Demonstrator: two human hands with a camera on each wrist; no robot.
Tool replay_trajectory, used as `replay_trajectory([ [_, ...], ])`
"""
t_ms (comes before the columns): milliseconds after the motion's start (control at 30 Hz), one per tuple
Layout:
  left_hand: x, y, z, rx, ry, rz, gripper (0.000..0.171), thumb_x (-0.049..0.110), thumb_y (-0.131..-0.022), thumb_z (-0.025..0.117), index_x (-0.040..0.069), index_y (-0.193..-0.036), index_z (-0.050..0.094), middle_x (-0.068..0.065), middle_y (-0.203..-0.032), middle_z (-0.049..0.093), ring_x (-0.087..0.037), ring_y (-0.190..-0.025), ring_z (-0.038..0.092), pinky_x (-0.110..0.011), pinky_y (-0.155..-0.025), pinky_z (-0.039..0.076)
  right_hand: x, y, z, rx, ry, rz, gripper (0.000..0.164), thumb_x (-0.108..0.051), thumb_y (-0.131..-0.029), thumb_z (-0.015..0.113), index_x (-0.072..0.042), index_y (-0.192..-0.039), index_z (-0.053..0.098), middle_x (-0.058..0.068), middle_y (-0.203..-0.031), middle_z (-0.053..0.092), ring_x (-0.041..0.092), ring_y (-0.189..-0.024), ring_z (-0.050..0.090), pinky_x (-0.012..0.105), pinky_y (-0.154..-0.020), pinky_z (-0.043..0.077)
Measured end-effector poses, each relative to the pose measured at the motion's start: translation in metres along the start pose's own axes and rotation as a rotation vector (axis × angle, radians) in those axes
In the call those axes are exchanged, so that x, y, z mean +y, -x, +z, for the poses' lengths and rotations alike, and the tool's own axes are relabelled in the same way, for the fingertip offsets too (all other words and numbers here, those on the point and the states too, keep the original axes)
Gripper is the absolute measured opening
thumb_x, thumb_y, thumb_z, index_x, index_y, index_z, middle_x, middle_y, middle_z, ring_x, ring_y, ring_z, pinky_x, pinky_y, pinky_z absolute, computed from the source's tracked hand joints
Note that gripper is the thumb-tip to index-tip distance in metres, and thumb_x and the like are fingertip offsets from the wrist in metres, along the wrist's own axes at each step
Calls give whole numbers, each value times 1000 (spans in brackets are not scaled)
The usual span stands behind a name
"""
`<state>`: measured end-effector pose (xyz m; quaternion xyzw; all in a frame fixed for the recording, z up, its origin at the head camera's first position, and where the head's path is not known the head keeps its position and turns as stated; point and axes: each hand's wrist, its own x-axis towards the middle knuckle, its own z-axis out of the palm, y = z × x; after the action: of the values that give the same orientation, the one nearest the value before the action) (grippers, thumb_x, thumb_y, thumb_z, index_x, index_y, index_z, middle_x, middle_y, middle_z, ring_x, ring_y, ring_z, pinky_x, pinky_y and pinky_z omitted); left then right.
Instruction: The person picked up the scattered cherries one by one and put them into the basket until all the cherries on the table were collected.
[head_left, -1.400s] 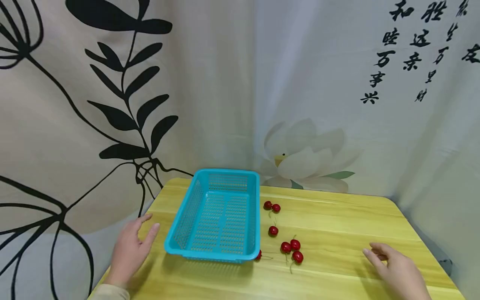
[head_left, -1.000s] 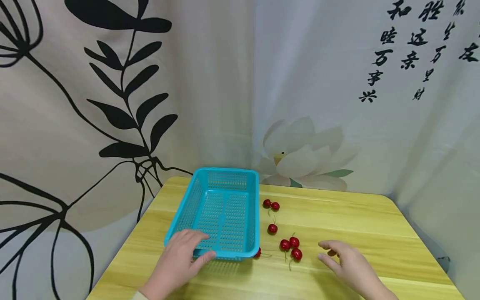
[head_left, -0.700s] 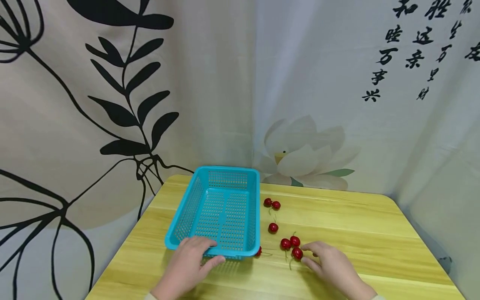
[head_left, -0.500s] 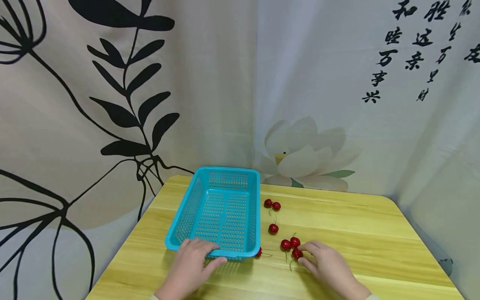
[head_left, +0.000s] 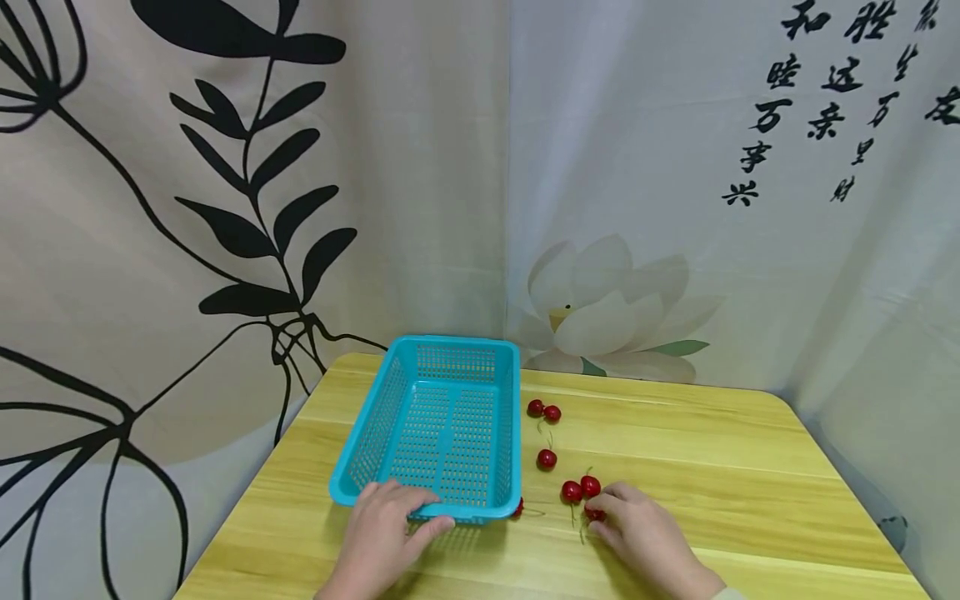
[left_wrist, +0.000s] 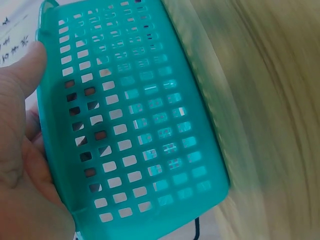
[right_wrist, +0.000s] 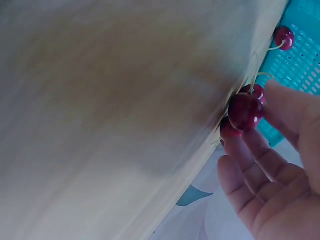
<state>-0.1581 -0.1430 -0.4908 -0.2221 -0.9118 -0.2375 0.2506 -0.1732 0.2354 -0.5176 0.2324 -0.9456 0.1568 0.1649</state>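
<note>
A turquoise perforated plastic basket point(head_left: 442, 417) stands on the wooden table. My left hand point(head_left: 378, 529) grips its near rim, thumb outside and fingers over the edge; the left wrist view shows the thumb point(left_wrist: 32, 67) at the rim beside the slotted wall point(left_wrist: 140, 115). My right hand point(head_left: 645, 533) pinches a dark red cherry point(head_left: 594, 514) between thumb and fingers, partly covering it. In the right wrist view that cherry point(right_wrist: 245, 111) is large in front of others. Two cherries, one left point(head_left: 572, 492) and one behind point(head_left: 590, 486), lie right beside it.
Farther back lie a single cherry point(head_left: 547, 459) and a pair of cherries point(head_left: 543, 411). Another cherry point(head_left: 518, 507) shows partly hidden at the basket's near right corner. A printed curtain point(head_left: 420, 167) hangs behind the table point(head_left: 712, 450).
My left hand has come from the basket's left side onto its near rim. My right hand has moved left across the table and taken hold of the nearest cherry.
</note>
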Motion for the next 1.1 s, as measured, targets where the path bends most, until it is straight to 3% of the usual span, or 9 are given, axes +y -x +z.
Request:
replay_trajectory([
  [467, -2, 2, 4, 75, -15, 38, 33, 55, -76, 78, 24, -88, 75, 16, -86, 71, -3, -80, 56, -33, -69, 41, 1, 0, 2, -105, -38, 46, 29, -12, -77, 83, -17, -105, 75, -4, -103, 65, 13, -93, 61, 41, -78, 56],
  [800, -2, 2, 4, 79, -8, 38, 33, 55, -76, 78, 24, -87, 75, 16, -86, 71, -3, -79, 55, -33, -69, 40, 1, 0, 2, -89, -60, 27, 29, -12, -77, 83, -15, -104, 75, -6, -100, 66, 11, -91, 61, 39, -77, 56],
  [1100, -4, 2, 5, 60, -1, 18, 36, 58, -77, 76, 24, -88, 76, 17, -86, 70, -1, -79, 54, -33, -70, 40, 1, 0, -1, -121, -57, 63, 29, -14, -78, 83, -15, -106, 74, -6, -100, 66, 10, -91, 61, 38, -77, 56],
])
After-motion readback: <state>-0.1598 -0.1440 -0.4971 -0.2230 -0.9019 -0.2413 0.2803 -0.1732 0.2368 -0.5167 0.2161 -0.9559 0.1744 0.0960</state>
